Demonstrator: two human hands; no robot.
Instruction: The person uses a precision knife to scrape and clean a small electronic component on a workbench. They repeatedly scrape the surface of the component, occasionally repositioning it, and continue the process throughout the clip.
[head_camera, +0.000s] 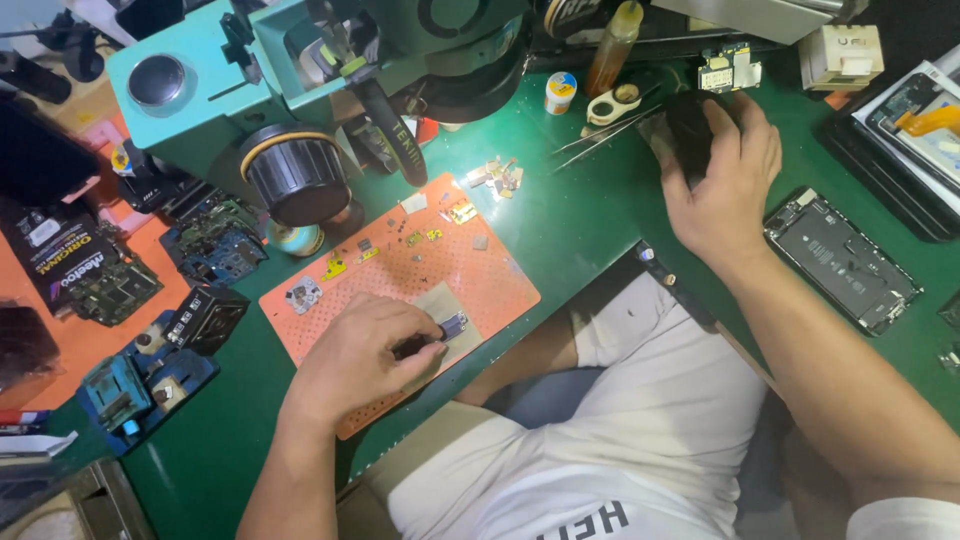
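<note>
My left hand rests on an orange perforated work mat and pinches a small chip-like part against a beige pad. Several tiny components lie scattered on the mat. My right hand reaches to the back of the green bench and grips a dark rounded object beside tweezers.
A teal microscope with a black lens overhangs the mat's far side. Circuit boards and blue fixtures crowd the left. An opened phone body and a tray with another lie at right. Small bottles stand behind.
</note>
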